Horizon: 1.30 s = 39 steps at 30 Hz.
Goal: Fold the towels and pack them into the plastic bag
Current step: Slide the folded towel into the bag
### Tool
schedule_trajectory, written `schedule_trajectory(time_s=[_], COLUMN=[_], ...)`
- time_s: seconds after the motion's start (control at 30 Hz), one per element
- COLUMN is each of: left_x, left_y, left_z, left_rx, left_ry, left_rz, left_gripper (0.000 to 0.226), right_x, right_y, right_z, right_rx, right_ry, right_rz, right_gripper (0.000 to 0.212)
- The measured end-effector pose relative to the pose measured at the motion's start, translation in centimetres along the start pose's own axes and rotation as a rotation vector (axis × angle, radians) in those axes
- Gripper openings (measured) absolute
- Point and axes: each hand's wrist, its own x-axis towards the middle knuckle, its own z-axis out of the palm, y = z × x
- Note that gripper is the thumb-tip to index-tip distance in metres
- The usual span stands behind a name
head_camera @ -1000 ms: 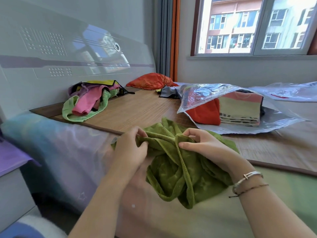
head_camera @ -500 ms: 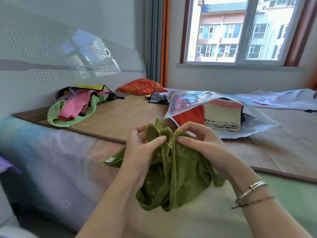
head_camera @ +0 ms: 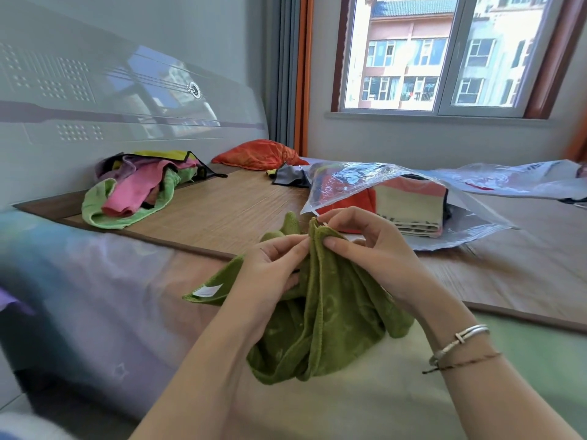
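Note:
An olive green towel (head_camera: 327,322) hangs bunched in front of me over the bed's edge, a white label at its left corner. My left hand (head_camera: 273,268) pinches its upper edge on the left. My right hand (head_camera: 371,249) pinches a top corner of the towel close beside the left hand's fingers. Behind the hands lies a clear plastic bag (head_camera: 359,182), its mouth open toward me, holding folded towels (head_camera: 409,211) in red, cream and pink. A heap of unfolded towels (head_camera: 136,188), light green, pink and purple, lies at the back left by the headboard.
A bamboo mat (head_camera: 222,214) covers the bed. An orange pillow (head_camera: 257,155) lies at the back by the curtain. A dark cloth (head_camera: 287,177) sits beside the bag. Another plastic bag (head_camera: 514,179) spreads out at the far right under the window.
Both hands have lifted the green towel off the bed and worked along its edge to a corner. The label corner now sticks out to the left. My view has tilted up slightly.

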Motion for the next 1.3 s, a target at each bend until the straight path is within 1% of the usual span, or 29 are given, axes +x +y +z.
schedule_trajectory(time_s=[0.1,0.17,0.23,0.27,0.3,0.33,0.37,0.43,0.5,0.53,0.57,0.67,0.7,0.77,0.8,0.83,0.9,0.97,1.07,1.17,1.23,1.3], left_x=[0.0,0.2,0.1,0.1,0.1,-0.1,-0.4,-1.0,-1.5,-1.7,-1.8,-1.2,-1.0,-0.6,-0.4,-0.2,0.1,0.4,0.6,0.9,1.0,0.9], left_y=[0.3,0.6,1.0,1.1,1.1,1.2,1.2,1.3,1.2,1.1,1.0,1.4,2.0,3.7,4.6,5.5,7.3,9.5,13.3,16.8,18.7,20.0], left_z=[0.0,0.0,0.2,0.3,0.4,0.6,0.8,1.1,1.2,1.1,0.9,-0.4,-0.8,-1.4,-1.5,-1.8,-2.5,-3.5,-5.1,-6.7,-7.1,-7.3], left_rx=[0.016,0.067,0.110,0.093,0.063,0.048,0.089,0.332,0.580,0.644,0.702,0.984,1.001,0.884,0.852,0.865,0.983,1.120,1.211,1.314,1.309,1.364], left_ry=[0.004,0.038,0.090,0.115,0.135,0.145,0.151,0.168,0.173,0.155,0.128,0.062,0.016,-0.098,-0.138,-0.169,-0.183,-0.135,-0.007,0.136,0.191,0.222], left_rz=[-0.007,0.002,0.022,0.034,0.046,0.063,0.102,0.203,0.281,0.288,0.276,0.199,0.134,-0.073,-0.148,-0.178,-0.169,-0.104,-0.074,-0.042,-0.066,-0.121], left_gripper=[0.030,0.032,0.037,0.040,0.040,0.034,0.026,0.014,0.012,0.013,0.014,0.014,0.017,0.033,0.041,0.044,0.036,0.028,0.014,0.018,0.020,0.019], right_x=[-0.1,0.0,0.1,0.2,0.2,0.2,0.3,0.4,0.6,0.6,0.8,1.9,2.6,4.3,5.2,6.1,7.7,8.9,9.8,9.9,9.7,9.3], right_y=[-0.1,-0.2,-0.4,-0.5,-0.6,-0.8,-1.0,-1.7,-2.8,-3.4,-4.1,-6.8,-7.9,-10.2,-11.4,-12.5,-14.2,-15.2,-16.1,-16.7,-16.5,-15.9], right_z=[0.2,0.2,0.1,0.0,0.1,0.1,0.1,0.1,0.4,0.6,0.8,1.0,0.7,0.0,-0.4,-0.7,-1.5,-2.6,-4.5,-6.1,-6.9,-7.5], right_rx=[0.068,0.113,0.086,0.061,0.043,0.035,0.037,0.045,0.035,0.037,0.039,0.031,0.013,-0.044,-0.072,-0.109,-0.221,-0.315,-0.382,-0.408,-0.425,-0.423], right_ry=[-0.028,-0.028,0.007,0.037,0.073,0.113,0.152,0.211,0.245,0.261,0.283,0.352,0.379,0.421,0.436,0.452,0.475,0.496,0.555,0.602,0.614,0.637], right_rz=[-0.010,-0.011,-0.013,-0.018,-0.026,-0.035,-0.045,-0.055,-0.076,-0.087,-0.093,-0.076,-0.073,-0.097,-0.124,-0.154,-0.204,-0.212,-0.196,-0.172,-0.139,-0.105], right_gripper=[0.008,0.010,0.012,0.013,0.014,0.016,0.018,0.023,0.024,0.023,0.021,0.015,0.013,0.014,0.014,0.014,0.015,0.016,0.017,0.016,0.015,0.015])
